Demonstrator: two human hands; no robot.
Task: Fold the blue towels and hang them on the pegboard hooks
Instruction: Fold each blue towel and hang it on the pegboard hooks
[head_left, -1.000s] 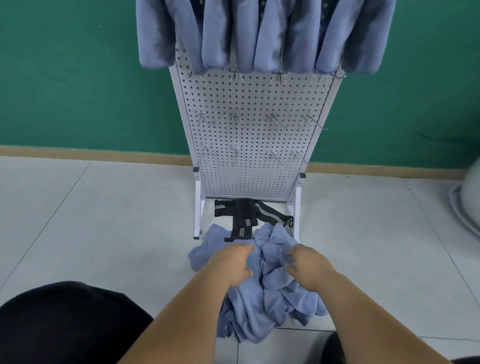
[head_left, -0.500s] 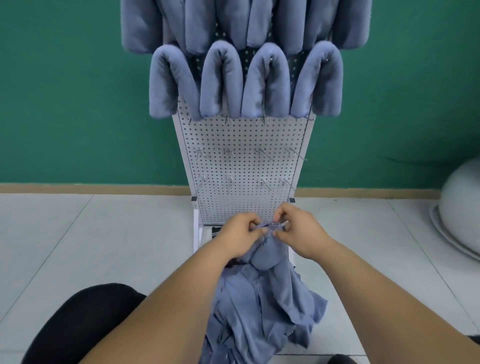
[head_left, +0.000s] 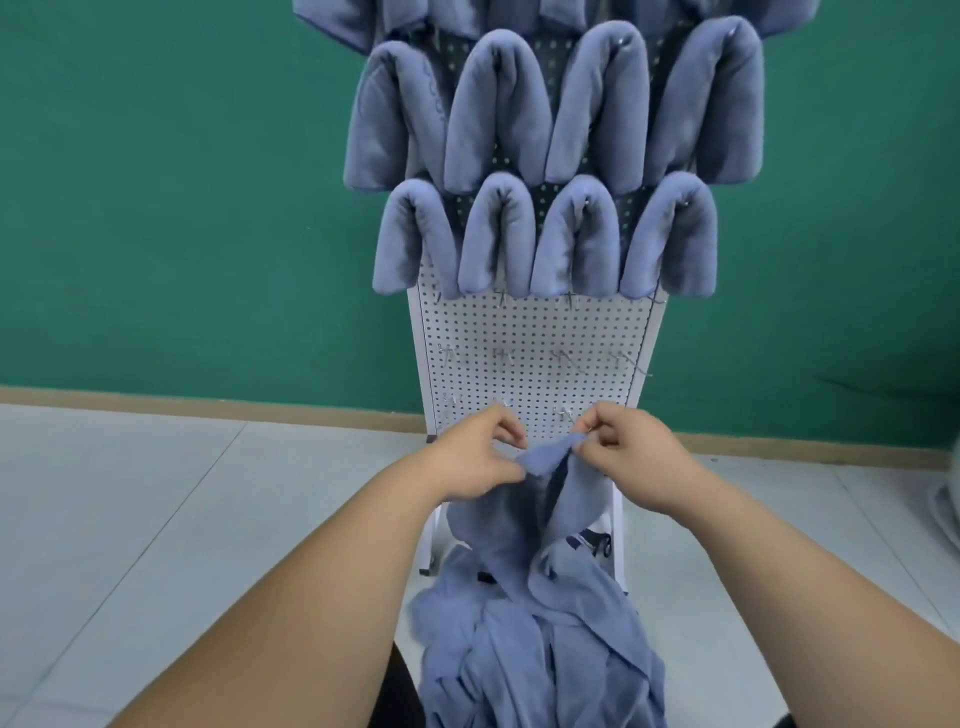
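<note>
We judge the task to be well advanced but not finished. On the pegboard (head_left: 530, 332), two full rows of folded towels (head_left: 498, 234) hang over their hooks, four in each row. One more row above them is cut off by the top edge, so we cannot count it. Below them we see bare hooks (head_left: 503, 355) in about three rows, and the lowest row is partly hidden behind the hands. On the floor (head_left: 156, 519), in front of the stand, lies a loose pile of blue towels (head_left: 535, 649) that are not yet folded. We cannot say how many there are, because they are tangled together.

One towel (head_left: 571, 493) is lifted above this pile, in front of the lower part of the pegboard. The left hand (head_left: 478, 457) pinches its upper edge between thumb and fingers. The right hand (head_left: 628, 452) pinches the same edge just beside it, so each grip is closed on the cloth. The rest of this towel hangs down to the pile, and it looks not yet folded.

A dark object (head_left: 597, 543) at the foot of the stand is mostly covered by cloth, and we cannot name it.
</note>
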